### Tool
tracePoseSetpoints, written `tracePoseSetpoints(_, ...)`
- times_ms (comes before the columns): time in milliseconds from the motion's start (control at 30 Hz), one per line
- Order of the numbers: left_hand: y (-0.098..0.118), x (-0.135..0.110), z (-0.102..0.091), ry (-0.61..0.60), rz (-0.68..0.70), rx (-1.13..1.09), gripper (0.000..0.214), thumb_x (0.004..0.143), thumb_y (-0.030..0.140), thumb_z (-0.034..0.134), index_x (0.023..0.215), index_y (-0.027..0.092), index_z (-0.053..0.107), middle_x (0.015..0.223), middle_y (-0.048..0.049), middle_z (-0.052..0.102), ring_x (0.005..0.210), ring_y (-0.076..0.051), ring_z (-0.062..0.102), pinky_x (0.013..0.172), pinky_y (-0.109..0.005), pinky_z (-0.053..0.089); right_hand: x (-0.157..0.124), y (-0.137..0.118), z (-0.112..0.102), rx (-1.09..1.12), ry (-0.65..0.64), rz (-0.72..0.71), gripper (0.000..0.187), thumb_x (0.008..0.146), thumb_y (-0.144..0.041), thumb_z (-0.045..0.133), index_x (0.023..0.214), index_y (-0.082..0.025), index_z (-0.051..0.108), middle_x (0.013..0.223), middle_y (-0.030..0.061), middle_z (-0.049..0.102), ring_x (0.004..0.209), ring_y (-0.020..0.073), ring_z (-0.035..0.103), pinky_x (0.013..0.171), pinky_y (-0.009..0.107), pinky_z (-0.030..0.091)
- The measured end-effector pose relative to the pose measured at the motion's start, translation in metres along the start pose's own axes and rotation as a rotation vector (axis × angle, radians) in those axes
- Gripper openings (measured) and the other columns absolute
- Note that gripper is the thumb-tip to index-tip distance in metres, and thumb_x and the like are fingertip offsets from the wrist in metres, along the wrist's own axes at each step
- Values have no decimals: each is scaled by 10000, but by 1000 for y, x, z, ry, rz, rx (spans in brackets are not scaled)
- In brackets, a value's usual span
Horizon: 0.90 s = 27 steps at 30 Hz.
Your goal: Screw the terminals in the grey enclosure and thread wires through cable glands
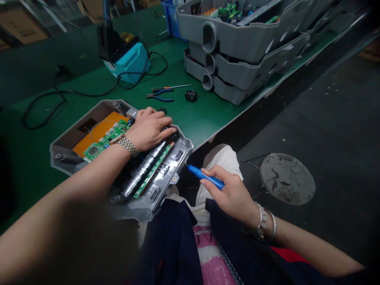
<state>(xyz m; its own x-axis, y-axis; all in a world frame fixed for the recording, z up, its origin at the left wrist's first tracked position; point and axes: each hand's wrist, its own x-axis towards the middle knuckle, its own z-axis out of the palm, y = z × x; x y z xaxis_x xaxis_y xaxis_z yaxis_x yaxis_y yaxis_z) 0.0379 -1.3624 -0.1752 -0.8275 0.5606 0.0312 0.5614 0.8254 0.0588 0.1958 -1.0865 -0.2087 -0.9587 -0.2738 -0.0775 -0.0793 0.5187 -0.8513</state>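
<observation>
Left hand (148,128) lies on the open gray housing (63,152), fingers spread, holding nothing; right hand (231,194) grips one blue driver (204,177) at the housing's 4 o'clock. Left forearm (89,178) covers part of the housing. From the housing, at 12 to 2 o'clock: one pliers (159,95), one screwdriver (171,87), one black fitting (190,95), one teal unit (127,63), three stacked gray housings (237,51).
</observation>
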Motion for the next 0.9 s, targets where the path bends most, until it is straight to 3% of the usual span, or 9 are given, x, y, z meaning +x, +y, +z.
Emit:
tracePoseSetpoints(100,0,-1,0,-3,-2,-15,482,1010,617,336,1030,254,653,1026,-93,639,1034,-309,488,924,-514,347,9,-4,-12,172,26,73,243,950,-427,681,1044,-202,686,1052,62,755,828,180,709,673,280,523)
tracePoseSetpoints(233,0,-1,1,3,-3,-30,492,1005,620,344,1015,241,658,1012,-96,635,1052,-330,487,957,-552,336,16,13,-13,110,158,18,272,943,-436,689,1072,-197,698,910,41,742,668,142,643,597,269,478)
tracePoseSetpoints(333,1,0,2,9,-11,-48,472,1002,599,369,1004,229,662,1006,-98,627,1065,-338,488,979,-568,325,5,21,5,-14,198,-42,207,963,-383,654,1063,-204,681,1018,43,753,803,170,710,707,283,524)
tracePoseSetpoints(433,2,-1,2,12,-19,-69,453,997,584,393,1012,227,672,1009,-101,625,1076,-340,485,995,-573,310,-9,12,16,-21,138,-55,142,975,-337,630,1047,-219,661,1031,15,758,866,166,737,731,262,539)
tracePoseSetpoints(567,3,0,1,5,-30,-81,448,997,579,396,1014,229,675,1006,-99,623,1085,-340,480,998,-577,306,-5,-2,0,19,140,-123,131,963,-322,663,1073,-250,673,1046,-15,760,892,137,741,745,228,552)
tracePoseSetpoints(700,3,1,0,-6,-31,-74,455,1000,585,384,1013,230,668,1012,-95,618,1083,-340,482,982,-587,321,10,10,-13,-133,243,-206,169,955,-324,678,1102,-242,691,1103,12,764,907,164,752,794,264,581)
tracePoseSetpoints(800,2,1,1,1,-24,-57,464,1001,600,377,1006,231,660,1008,-92,620,1074,-338,483,970,-584,330,6,18,0,-214,249,-194,153,971,-323,646,1074,-217,686,1094,36,770,895,196,762,772,294,595)
tracePoseSetpoints(900,2,1,2,10,-18,-55,468,1003,604,372,1016,233,657,1012,-92,627,1079,-336,479,978,-580,322,-9,14,15,-160,197,-137,129,975,-330,635,1038,-225,675,1077,16,774,893,198,766,758,292,601)
